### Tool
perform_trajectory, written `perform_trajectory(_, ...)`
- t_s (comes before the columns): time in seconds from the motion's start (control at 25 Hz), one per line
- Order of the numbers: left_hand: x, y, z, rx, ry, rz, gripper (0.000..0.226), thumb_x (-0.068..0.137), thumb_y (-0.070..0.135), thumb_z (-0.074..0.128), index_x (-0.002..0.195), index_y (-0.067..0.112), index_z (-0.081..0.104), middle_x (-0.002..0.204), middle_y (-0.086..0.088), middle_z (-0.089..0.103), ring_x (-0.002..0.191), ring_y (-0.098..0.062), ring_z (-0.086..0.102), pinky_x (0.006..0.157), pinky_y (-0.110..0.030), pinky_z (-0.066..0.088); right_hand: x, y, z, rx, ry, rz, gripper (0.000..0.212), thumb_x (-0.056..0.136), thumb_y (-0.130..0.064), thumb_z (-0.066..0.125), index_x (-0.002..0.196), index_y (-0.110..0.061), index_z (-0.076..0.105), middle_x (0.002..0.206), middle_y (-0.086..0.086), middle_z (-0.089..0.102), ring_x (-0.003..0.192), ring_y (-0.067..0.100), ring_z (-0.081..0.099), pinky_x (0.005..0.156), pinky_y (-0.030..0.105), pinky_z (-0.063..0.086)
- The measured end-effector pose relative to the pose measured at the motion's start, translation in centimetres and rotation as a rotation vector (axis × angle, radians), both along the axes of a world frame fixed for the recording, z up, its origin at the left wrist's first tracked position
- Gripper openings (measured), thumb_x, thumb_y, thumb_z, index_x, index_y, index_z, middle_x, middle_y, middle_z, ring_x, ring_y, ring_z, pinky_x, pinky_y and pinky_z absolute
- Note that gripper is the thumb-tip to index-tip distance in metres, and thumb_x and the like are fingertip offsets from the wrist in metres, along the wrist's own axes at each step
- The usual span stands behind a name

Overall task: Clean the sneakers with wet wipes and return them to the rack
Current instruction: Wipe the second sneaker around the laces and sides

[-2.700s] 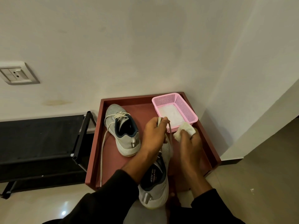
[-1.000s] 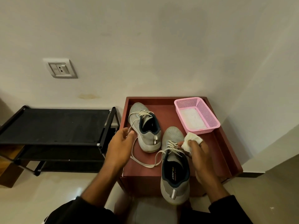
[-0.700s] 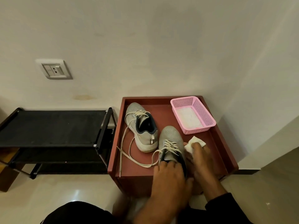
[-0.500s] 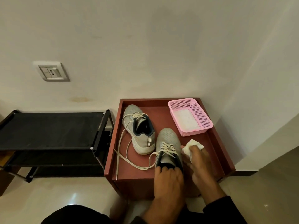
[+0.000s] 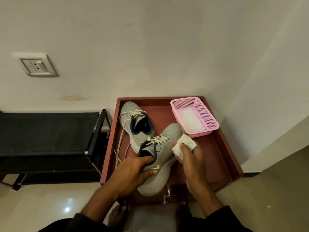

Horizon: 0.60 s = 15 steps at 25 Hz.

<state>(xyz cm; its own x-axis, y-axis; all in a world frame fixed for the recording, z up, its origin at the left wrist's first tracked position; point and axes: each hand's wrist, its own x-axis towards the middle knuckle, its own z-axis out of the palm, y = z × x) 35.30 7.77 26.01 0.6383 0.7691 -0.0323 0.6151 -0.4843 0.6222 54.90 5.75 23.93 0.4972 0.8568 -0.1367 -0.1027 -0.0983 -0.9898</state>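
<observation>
A grey sneaker [image 5: 164, 158] is tilted onto its side over the front of the reddish-brown tray table [image 5: 222, 158]. My left hand [image 5: 133, 173] grips it at the heel collar, fingers inside the opening. My right hand [image 5: 192, 163] holds a crumpled white wet wipe [image 5: 184, 145] against the sneaker's upper side near the toe. The second grey sneaker [image 5: 133, 121] lies flat at the back left of the tray, its laces trailing loose. The black shoe rack [image 5: 46, 129] stands to the left of the table.
A pink mesh basket [image 5: 207, 118] with white wipes inside sits at the tray's back right corner. A wall socket [image 5: 36, 66] is on the wall at upper left. Walls close the corner behind and to the right. Glossy floor lies below.
My left hand left the lace, moved onto the near sneaker's heel and tipped it onto its side. My right hand with the wipe stayed beside the sneaker.
</observation>
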Motion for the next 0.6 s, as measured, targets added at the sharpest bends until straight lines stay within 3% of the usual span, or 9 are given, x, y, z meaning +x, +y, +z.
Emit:
perform_trajectory(0.12, -1.1, 1.3, -0.2, -0.061, -0.077, 0.049, 0.024, 0.093, 0.052, 0.054, 0.095, 0.029, 0.062, 0.077, 0.006, 0.062, 0.071, -0.011, 0.061, 0.065, -0.034, 0.051, -1.0, 0.7, 0.3, 0.039, -0.076, 0.026, 0.019, 0.096, -0.016, 0.057, 0.105, -0.029, 0.067, 0.1, -0.005, 0.073, 0.095, 0.012, 0.069, 0.079, 0.034, 0.057)
perform_trajectory(0.24, -1.9, 2.3, -0.5, -0.341, -0.258, 0.051, 0.038, 0.088, 0.053, 0.059, 0.1, 0.018, 0.066, 0.091, -0.014, 0.065, 0.083, -0.031, 0.064, 0.074, -0.052, 0.052, -0.8, 0.5, 1.0, 0.092, -0.186, 0.01, 0.023, 0.096, -0.014, 0.06, 0.105, -0.034, 0.068, 0.096, -0.015, 0.072, 0.093, 0.001, 0.068, 0.072, 0.016, 0.052)
perform_trajectory(0.28, -1.9, 2.5, -0.4, -0.457, -0.331, 0.052, 0.044, 0.088, 0.051, 0.062, 0.103, 0.009, 0.065, 0.096, -0.025, 0.062, 0.088, -0.041, 0.062, 0.075, -0.053, 0.051, -0.6, 0.1, 1.1, 0.105, -0.259, -0.008, 0.026, 0.095, -0.013, 0.062, 0.109, -0.033, 0.069, 0.095, -0.017, 0.072, 0.092, -0.002, 0.067, 0.07, 0.012, 0.051)
perform_trajectory(0.36, -2.1, 2.7, -0.6, -0.621, -0.441, 0.068, 0.045, 0.093, 0.04, 0.064, 0.109, -0.003, 0.062, 0.104, -0.035, 0.058, 0.09, -0.042, 0.059, 0.079, -0.05, 0.047, -0.5, -0.6, 0.9, 0.137, -0.475, -0.012, 0.032, 0.091, -0.005, 0.064, 0.117, -0.022, 0.072, 0.098, -0.016, 0.072, 0.09, -0.009, 0.066, 0.07, 0.007, 0.049)
perform_trajectory(0.44, -1.9, 2.7, -0.5, -0.69, -0.495, 0.103, 0.037, 0.096, 0.029, 0.061, 0.111, -0.005, 0.061, 0.105, -0.033, 0.061, 0.092, -0.035, 0.057, 0.081, -0.045, 0.047, -0.6, -0.7, -0.1, 0.236, -0.684, 0.038, 0.037, 0.087, 0.002, 0.065, 0.118, -0.017, 0.072, 0.111, -0.008, 0.072, 0.103, -0.006, 0.065, 0.086, 0.014, 0.052)
perform_trajectory(0.52, -1.8, 2.6, -0.6, -0.711, -0.518, 0.123, 0.035, 0.096, 0.027, 0.059, 0.114, -0.003, 0.061, 0.11, -0.028, 0.064, 0.099, -0.038, 0.06, 0.088, -0.05, 0.049, -1.3, -0.7, -1.0, 0.313, -0.889, 0.111, 0.036, 0.085, 0.001, 0.062, 0.117, -0.012, 0.073, 0.123, 0.0, 0.068, 0.116, 0.009, 0.061, 0.099, 0.025, 0.049)
perform_trajectory(0.6, -1.9, 2.6, -0.4, -0.72, -0.516, 0.133, 0.046, 0.094, 0.035, 0.061, 0.116, -0.005, 0.059, 0.115, -0.033, 0.06, 0.103, -0.042, 0.06, 0.094, -0.061, 0.045, -2.5, -0.9, -1.6, 0.333, -1.052, 0.183, 0.035, 0.087, -0.007, 0.054, 0.117, -0.008, 0.072, 0.12, 0.006, 0.064, 0.112, 0.02, 0.057, 0.094, 0.036, 0.05)
